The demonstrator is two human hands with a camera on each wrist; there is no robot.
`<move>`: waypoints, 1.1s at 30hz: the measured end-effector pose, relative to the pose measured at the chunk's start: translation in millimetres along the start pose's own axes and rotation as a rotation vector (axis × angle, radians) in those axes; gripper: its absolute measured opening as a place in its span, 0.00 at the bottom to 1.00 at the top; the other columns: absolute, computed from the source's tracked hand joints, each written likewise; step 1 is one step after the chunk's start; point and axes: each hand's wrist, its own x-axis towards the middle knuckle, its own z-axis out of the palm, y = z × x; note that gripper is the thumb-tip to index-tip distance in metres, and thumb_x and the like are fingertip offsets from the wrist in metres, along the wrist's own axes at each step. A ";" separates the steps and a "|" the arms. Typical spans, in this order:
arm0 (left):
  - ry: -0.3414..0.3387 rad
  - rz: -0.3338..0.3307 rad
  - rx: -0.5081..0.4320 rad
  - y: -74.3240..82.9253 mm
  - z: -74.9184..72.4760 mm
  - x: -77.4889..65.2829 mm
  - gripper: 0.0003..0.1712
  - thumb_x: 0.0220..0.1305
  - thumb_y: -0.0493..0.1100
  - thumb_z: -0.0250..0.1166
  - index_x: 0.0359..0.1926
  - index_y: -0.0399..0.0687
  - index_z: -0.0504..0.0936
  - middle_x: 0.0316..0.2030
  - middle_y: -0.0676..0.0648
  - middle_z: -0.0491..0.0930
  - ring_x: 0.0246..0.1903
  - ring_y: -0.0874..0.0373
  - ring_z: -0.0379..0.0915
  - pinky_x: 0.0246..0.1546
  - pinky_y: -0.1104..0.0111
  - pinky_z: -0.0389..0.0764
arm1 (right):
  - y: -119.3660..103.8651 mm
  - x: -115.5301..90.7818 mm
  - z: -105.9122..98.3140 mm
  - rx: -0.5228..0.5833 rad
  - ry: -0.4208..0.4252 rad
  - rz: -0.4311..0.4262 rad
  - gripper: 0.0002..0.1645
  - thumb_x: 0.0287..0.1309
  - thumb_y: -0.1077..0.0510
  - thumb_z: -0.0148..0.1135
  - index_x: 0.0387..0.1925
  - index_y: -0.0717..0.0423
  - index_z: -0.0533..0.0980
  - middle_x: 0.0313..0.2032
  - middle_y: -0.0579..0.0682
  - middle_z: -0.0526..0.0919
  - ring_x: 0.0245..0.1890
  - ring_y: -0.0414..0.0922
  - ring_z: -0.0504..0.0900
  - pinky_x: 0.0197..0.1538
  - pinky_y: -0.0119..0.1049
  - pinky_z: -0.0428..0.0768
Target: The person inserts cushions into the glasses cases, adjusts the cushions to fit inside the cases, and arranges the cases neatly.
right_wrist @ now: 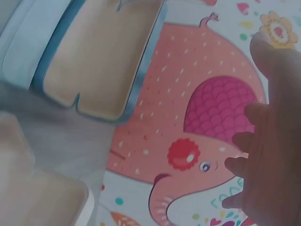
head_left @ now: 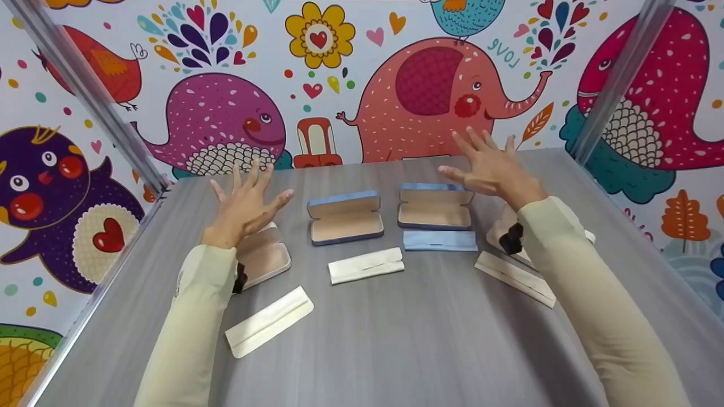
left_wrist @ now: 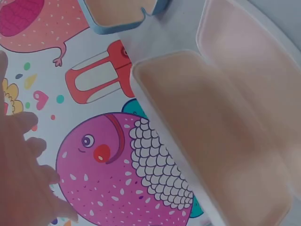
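Both hands are raised over the table with fingers spread, holding nothing. My left hand (head_left: 240, 206) hovers above an open glasses case with a beige lining (head_left: 266, 263), partly hidden by the wrist; the left wrist view shows this pale case (left_wrist: 202, 122) close up. Over the far right of the table is my right hand (head_left: 492, 167), near an open blue glasses case (head_left: 434, 215). Under the right forearm another pale open case (head_left: 500, 229) is mostly hidden. Between the hands stands a second open blue glasses case (head_left: 346, 226).
Folded cloths lie in front of the cases: a cream one (head_left: 270, 322) at left, a white one (head_left: 366, 265) in the middle, a light blue one (head_left: 440, 240), and a beige one (head_left: 516, 278) at right. A cartoon-printed wall (head_left: 322, 85) closes the table's back, with metal posts (head_left: 107, 102) at the corners.
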 end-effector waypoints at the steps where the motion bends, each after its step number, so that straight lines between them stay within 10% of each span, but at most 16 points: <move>1: 0.005 0.003 -0.003 -0.6 0.4 -1.7 0.57 0.64 0.82 0.37 0.80 0.51 0.43 0.80 0.39 0.31 0.76 0.28 0.18 0.62 0.27 0.16 | -2.7 -0.2 0.8 0.004 0.007 -0.011 0.58 0.60 0.19 0.38 0.80 0.43 0.37 0.80 0.58 0.37 0.79 0.65 0.34 0.72 0.73 0.28; 33: 0.108 0.004 -0.255 4.5 19.8 -76.3 0.42 0.74 0.66 0.49 0.78 0.49 0.57 0.79 0.40 0.50 0.78 0.34 0.32 0.71 0.32 0.24 | -66.2 -32.1 54.2 0.284 0.154 -0.172 0.44 0.66 0.31 0.52 0.76 0.42 0.59 0.76 0.52 0.62 0.76 0.58 0.58 0.75 0.67 0.50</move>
